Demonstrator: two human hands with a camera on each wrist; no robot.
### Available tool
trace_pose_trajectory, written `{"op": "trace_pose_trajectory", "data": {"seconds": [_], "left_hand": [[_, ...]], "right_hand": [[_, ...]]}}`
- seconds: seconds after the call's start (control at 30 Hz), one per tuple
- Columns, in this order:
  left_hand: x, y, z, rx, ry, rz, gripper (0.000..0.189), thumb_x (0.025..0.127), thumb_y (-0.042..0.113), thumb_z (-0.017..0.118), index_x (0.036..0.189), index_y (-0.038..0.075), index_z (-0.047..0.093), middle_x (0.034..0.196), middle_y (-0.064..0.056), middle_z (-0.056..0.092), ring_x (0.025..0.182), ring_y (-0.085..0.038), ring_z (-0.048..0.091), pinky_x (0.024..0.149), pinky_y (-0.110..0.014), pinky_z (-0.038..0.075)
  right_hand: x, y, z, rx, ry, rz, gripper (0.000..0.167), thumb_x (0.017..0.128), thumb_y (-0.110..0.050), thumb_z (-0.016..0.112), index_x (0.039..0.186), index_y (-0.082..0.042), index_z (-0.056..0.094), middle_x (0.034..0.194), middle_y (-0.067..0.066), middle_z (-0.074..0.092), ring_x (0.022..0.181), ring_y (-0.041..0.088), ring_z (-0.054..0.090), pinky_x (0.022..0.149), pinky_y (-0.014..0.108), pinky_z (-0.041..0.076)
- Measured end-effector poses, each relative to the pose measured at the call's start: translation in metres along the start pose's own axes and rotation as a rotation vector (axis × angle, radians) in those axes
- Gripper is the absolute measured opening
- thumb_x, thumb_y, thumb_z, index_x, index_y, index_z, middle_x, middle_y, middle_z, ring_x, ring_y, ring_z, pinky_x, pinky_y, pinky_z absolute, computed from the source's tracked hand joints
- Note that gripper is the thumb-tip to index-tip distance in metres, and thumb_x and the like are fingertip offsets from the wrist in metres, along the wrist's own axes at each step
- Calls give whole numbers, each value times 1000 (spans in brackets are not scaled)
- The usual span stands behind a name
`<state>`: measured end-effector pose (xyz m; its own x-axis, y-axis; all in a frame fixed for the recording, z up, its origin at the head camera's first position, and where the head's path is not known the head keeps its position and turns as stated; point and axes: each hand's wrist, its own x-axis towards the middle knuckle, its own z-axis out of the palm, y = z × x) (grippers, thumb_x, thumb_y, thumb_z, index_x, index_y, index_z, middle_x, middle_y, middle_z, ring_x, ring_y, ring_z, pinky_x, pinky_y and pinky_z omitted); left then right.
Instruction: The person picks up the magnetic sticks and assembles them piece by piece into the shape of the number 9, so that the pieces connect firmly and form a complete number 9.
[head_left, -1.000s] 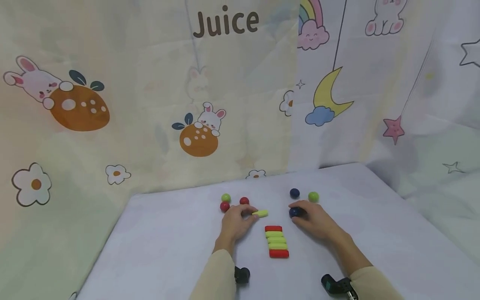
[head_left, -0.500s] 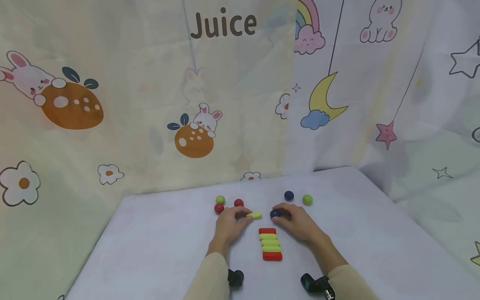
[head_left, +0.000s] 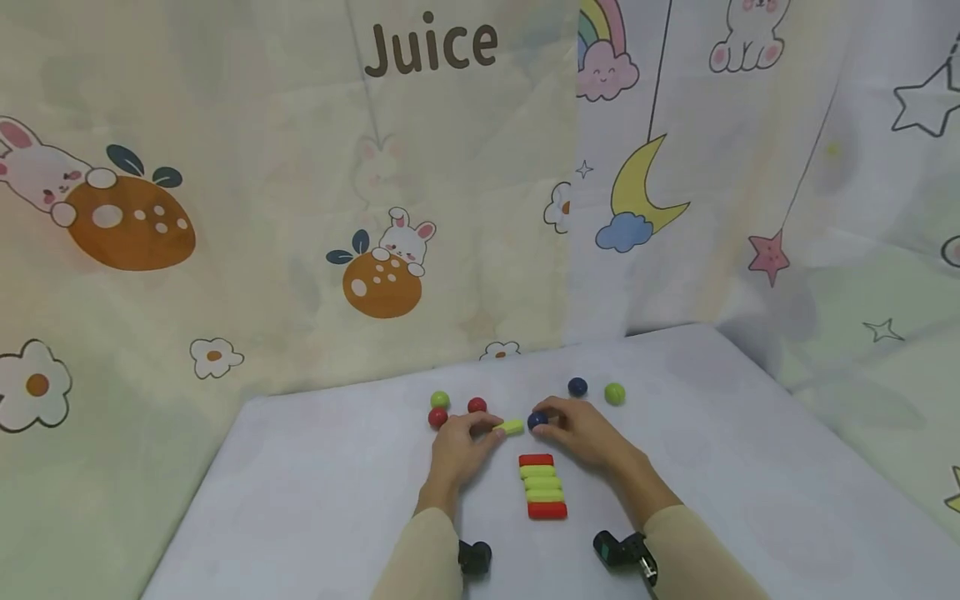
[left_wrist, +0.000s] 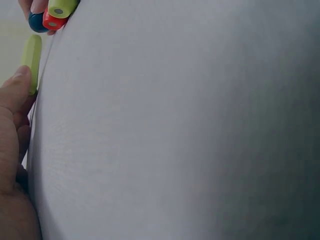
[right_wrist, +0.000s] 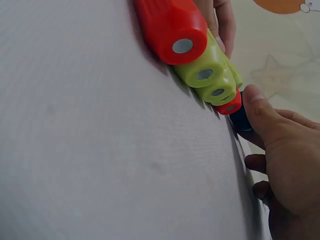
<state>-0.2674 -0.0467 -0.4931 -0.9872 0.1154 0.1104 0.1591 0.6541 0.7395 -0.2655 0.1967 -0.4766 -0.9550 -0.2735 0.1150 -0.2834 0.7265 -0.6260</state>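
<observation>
My left hand [head_left: 459, 450] pinches a yellow-green magnetic rod [head_left: 513, 427] between thumb and fingertips; in the left wrist view the rod [left_wrist: 32, 62] points away past the thumb. Facing it, my right hand [head_left: 585, 432] grips a dark blue ball [head_left: 537, 421], close to the rod's free end. In the right wrist view the thumb lies over the blue ball [right_wrist: 241, 115]. Nearer the body, a row of rods lies side by side on the table: a red rod [head_left: 547, 510] in front, several yellow-green ones [head_left: 542, 483], and another red rod [head_left: 536, 459] behind.
Behind my left hand sit a green ball [head_left: 440, 400] and two red balls [head_left: 438, 417]. Beyond my right hand are another dark blue ball [head_left: 577, 387] and a green ball [head_left: 615, 393]. The white-covered table [head_left: 322, 492] ends at a printed curtain [head_left: 480, 208].
My right hand has moved left with the blue ball, bringing it close to the rod's end. My left hand keeps its pinch on the rod. The head view has shifted slightly.
</observation>
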Motion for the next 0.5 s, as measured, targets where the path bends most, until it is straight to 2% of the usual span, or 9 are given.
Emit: {"op": "trace_pose_trajectory", "data": {"seconds": [0.23, 0.5], "left_hand": [[-1, 3, 2, -8, -7, 24, 18, 94, 38, 75, 112, 35, 76, 116, 11, 70, 116, -17, 59, 105, -51, 49], [-1, 2, -1, 2, -2, 9, 19, 94, 38, 75, 113, 34, 76, 117, 10, 70, 118, -18, 58, 106, -52, 48]], "right_hand": [[-1, 7, 2, -6, 21, 3, 32, 94, -35, 76, 124, -32, 68, 110, -13, 67, 92, 11, 57, 84, 32, 52], [5, 1, 7, 1, 21, -11, 34, 92, -37, 77, 125, -32, 68, 113, -11, 68, 93, 13, 55, 83, 33, 50]]}}
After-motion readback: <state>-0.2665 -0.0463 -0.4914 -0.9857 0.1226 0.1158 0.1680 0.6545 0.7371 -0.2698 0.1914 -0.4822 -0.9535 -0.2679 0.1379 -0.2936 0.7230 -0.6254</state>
